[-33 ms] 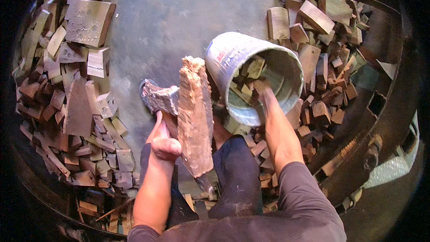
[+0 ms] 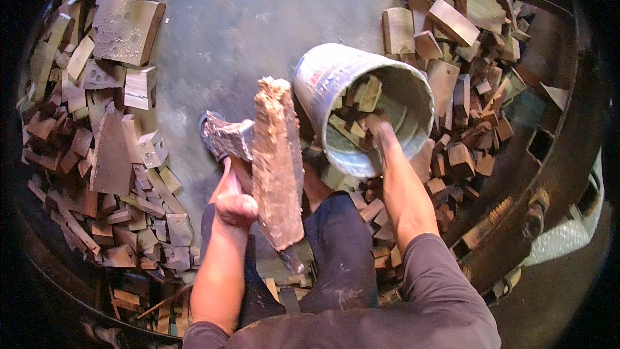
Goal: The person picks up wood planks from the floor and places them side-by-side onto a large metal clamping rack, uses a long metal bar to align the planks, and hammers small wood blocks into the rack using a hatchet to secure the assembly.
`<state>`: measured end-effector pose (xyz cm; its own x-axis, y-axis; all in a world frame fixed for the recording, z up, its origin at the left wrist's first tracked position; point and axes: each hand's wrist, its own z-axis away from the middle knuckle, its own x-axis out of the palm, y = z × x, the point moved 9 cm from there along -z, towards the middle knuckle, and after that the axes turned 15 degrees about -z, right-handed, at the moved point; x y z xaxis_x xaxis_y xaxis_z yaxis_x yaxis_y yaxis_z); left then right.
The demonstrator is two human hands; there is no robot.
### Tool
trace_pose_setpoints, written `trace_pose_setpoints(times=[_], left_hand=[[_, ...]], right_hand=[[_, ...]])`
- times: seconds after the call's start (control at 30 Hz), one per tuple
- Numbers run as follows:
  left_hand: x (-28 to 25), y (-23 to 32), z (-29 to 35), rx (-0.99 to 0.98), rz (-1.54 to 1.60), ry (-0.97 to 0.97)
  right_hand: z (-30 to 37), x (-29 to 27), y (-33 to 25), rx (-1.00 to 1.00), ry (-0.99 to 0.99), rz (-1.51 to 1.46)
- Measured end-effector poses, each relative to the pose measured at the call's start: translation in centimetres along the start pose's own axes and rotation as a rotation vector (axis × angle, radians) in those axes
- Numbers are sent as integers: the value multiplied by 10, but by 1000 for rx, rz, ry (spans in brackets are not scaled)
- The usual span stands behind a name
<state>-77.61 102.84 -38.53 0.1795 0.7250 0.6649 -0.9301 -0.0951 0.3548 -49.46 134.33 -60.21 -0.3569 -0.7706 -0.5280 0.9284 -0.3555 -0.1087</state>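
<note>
My left hand (image 2: pixel 234 205) is closed around rough pieces of wood. The larger is a long, splintery wood slab (image 2: pixel 276 168), held upright along the palm side. A shorter, dark-crusted wood piece (image 2: pixel 227 137) juts out beyond the fingers, above my shoe. To the right, a white plastic bucket (image 2: pixel 329 84) lies tilted with its mouth toward me. My right hand (image 2: pixel 380 130) reaches inside it, against several wood scraps (image 2: pixel 367 95). Its fingers are mostly hidden among the scraps, so I cannot tell whether they grip one.
A heap of cut wood blocks (image 2: pixel 110 148) runs along the left side. Another pile of wood blocks (image 2: pixel 462 155) lies right of the bucket, bounded by a dark metal frame (image 2: pixel 571 71). Grey floor (image 2: pixel 258 19) stretches ahead between the piles. My knees are bent below my hands.
</note>
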Motion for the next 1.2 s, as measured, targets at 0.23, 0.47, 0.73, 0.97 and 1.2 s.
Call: trace_pose_setpoints(times=[0.23, 0.47, 0.73, 0.97, 1.2], left_hand=[[9, 14, 61, 78, 132, 0], [66, 47, 196, 309, 110, 161], [114, 99, 436, 731, 179, -95], [156, 109, 654, 1172, 373, 91], [-8, 33, 835, 1345, 397, 418]], right_hand=[[159, -59, -72, -244, 3, -151], [368, -95, -121, -492, -425, -656], [699, -2, -153, -609, -1289, -726], [913, 26, -168, -681, -1364, -442], [1080, 214, -62, -949, -1569, -30]])
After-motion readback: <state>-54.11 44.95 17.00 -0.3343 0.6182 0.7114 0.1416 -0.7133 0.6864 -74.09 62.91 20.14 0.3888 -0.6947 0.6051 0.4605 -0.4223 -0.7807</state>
